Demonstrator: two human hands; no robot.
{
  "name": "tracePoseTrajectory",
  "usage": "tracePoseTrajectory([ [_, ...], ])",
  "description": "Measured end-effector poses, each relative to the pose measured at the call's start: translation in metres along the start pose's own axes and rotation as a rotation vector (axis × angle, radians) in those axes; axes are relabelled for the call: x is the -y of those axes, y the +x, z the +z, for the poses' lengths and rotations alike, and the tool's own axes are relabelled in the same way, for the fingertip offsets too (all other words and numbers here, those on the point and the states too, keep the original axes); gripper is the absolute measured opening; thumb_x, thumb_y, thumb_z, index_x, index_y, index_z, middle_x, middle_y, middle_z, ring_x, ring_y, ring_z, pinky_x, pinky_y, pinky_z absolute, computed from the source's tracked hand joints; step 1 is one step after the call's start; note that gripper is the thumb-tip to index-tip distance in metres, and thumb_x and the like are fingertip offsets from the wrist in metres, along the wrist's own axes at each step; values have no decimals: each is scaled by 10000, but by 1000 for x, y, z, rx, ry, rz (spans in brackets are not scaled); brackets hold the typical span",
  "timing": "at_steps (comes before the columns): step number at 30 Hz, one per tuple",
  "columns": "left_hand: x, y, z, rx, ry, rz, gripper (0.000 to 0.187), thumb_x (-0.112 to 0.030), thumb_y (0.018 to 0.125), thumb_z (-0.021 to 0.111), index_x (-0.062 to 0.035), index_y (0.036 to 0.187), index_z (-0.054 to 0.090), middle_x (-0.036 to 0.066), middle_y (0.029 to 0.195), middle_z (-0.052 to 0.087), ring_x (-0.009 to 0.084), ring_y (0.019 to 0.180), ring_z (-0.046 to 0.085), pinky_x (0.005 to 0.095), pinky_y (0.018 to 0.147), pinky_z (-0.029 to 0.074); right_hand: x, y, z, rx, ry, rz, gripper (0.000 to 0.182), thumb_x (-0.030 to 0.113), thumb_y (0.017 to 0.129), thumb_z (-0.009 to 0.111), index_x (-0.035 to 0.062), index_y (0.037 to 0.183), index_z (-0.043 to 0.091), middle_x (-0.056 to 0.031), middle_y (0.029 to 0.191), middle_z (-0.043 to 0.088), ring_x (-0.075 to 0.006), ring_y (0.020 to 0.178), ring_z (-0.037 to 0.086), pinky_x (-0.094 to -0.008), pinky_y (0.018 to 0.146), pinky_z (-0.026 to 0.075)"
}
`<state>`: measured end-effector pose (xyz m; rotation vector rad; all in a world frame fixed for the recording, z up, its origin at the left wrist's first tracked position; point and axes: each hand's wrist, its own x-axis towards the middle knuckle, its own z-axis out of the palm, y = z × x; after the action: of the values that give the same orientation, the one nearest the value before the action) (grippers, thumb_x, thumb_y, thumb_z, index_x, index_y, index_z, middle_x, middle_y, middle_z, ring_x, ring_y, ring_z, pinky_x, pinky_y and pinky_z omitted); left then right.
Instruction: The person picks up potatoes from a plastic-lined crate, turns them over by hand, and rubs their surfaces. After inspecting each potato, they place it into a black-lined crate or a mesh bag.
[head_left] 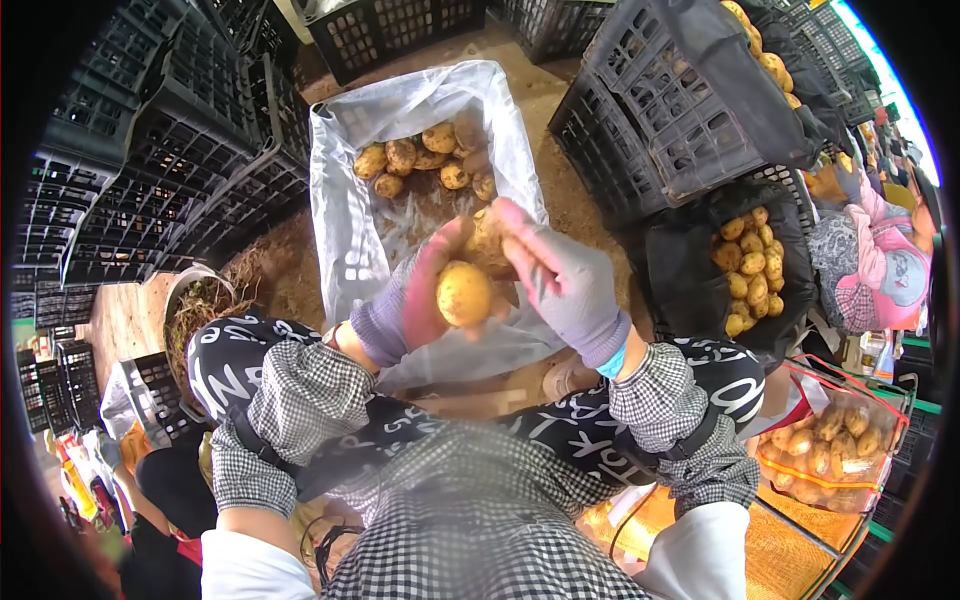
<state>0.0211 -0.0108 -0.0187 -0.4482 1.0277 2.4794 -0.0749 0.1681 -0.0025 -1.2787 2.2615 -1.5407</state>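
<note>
My left hand (pixel 418 288), in a pinkish-purple work glove, is closed around a smooth yellow potato (pixel 464 294). A second potato (pixel 486 243), browner and partly covered by fingers, sits between both hands. The gloved fingers of my right hand (pixel 568 278) are bent against its right side and closed on it. Both hands are over the near part of a crate lined with clear plastic (pixel 345 235). Soil-marked potatoes (pixel 401 154) lie in a group at the crate's far end.
Black crates are stacked on the left (pixel 190 130) and on the right (pixel 670 100). A dark-lined crate of cleaner potatoes (pixel 752 262) stands at right, near a bagged load of potatoes (pixel 825 445). A bucket with dry plant scraps (pixel 205 300) is at left. Another person (pixel 880 260) sits at far right.
</note>
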Motion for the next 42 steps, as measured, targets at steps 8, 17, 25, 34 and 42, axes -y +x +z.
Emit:
tracePoseTrajectory([
  [8, 1, -7, 9, -63, -77, 104, 619, -577, 1022, 322, -65, 1300, 531, 146, 1017, 706, 205, 805, 723, 264, 541, 556, 5, -5, -4, 103, -129, -76, 557, -28, 894, 603, 245, 1378, 597, -7, 705, 628, -94, 528, 521, -248, 526, 454],
  [17, 15, -4, -12, 188, -332, 138, 617, -589, 1001, 376, -115, 1391, 437, 202, 1164, 640, 264, 791, 707, 333, 493, 577, 0, -9, -9, 83, 9, -41, 453, -17, 909, 627, 135, 1336, 630, -32, 851, 710, -59, 592, 554, -218, 587, 489],
  [25, 7, -4, 1, 256, -349, 26, 657, -568, 970, 508, -160, 1466, 372, 259, 1252, 591, 261, 793, 708, 318, 489, 589, -6, -4, -3, -142, 279, 167, 395, 61, 952, 640, 60, 1346, 606, -70, 1002, 735, -25, 693, 561, -198, 664, 484],
  [34, 7, 1, -7, 338, -183, 292, 804, -471, 881, 695, -60, 1477, 346, 167, 1303, 568, 257, 1056, 651, 351, 787, 597, 1, -10, -11, -1, 143, 37, 420, 60, 939, 656, 95, 1355, 603, -110, 1078, 742, -81, 688, 673, -232, 601, 506],
  [42, 16, 7, -1, 222, -242, 331, 752, -507, 895, 657, -104, 1465, 377, 190, 1195, 623, 245, 794, 689, 301, 484, 569, 13, -10, -18, 114, 91, 109, 315, 14, 953, 617, -35, 1264, 634, -130, 1167, 705, -112, 960, 664, -256, 787, 535],
])
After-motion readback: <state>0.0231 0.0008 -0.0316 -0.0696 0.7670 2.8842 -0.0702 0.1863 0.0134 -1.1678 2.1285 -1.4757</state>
